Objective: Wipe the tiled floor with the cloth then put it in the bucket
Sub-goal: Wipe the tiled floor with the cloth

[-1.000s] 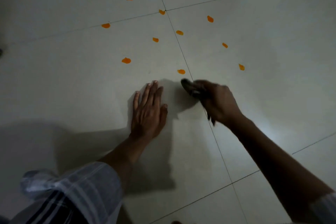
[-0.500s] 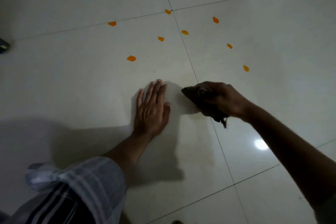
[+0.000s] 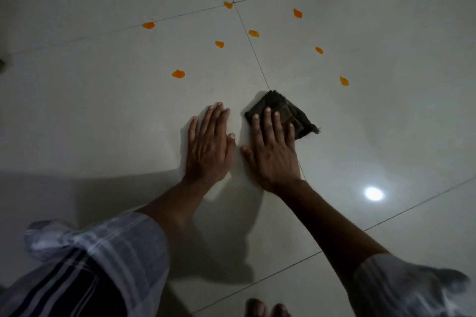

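A dark folded cloth (image 3: 279,103) lies flat on the pale tiled floor (image 3: 103,116), across a grout line. My right hand (image 3: 273,154) presses down on its near half with the fingers spread flat. Just to the left, my left hand (image 3: 210,147) rests palm down on the bare tile and holds nothing. Several orange spots dot the floor beyond the cloth, the nearest ones at the left (image 3: 178,74) and right (image 3: 343,81). No bucket is in view.
My toes (image 3: 265,309) show at the bottom edge. A bright light reflection (image 3: 373,193) sits on the tile to the right. A dark object (image 3: 1,64) touches the left edge. My striped sleeve (image 3: 90,260) fills the lower left.
My right hand went from bunching the cloth in a fist to spreading it flat under the palm, and moved closer to my left hand. The orange spot nearest the cloth is gone.
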